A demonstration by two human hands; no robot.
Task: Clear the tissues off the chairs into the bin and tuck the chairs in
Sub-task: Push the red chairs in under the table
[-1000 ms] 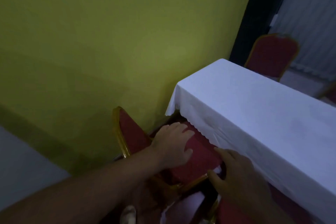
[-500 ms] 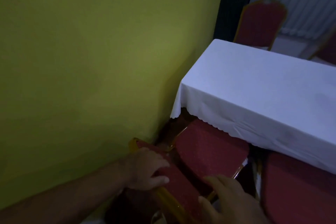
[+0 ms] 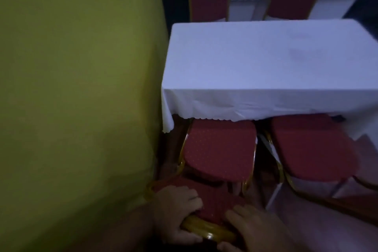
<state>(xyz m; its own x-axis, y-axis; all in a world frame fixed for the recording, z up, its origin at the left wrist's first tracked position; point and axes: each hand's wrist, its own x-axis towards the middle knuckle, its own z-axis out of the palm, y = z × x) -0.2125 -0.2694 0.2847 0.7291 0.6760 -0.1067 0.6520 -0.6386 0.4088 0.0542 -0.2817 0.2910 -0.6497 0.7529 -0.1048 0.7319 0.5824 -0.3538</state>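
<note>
Against the green wall (image 3: 77, 88), the left hand (image 3: 176, 214) curls over the top rail of the near chair (image 3: 219, 149), fingers wrapped on its gold frame. The right hand (image 3: 255, 229) grips the same rail beside it, fingers closed on it, likely so both can push the seat squarely under the table (image 3: 266, 63). The seat front already sits beneath the cloth hem. No tissue shows on it. The second chair (image 3: 311, 149) to the right is partly tucked too.
</note>
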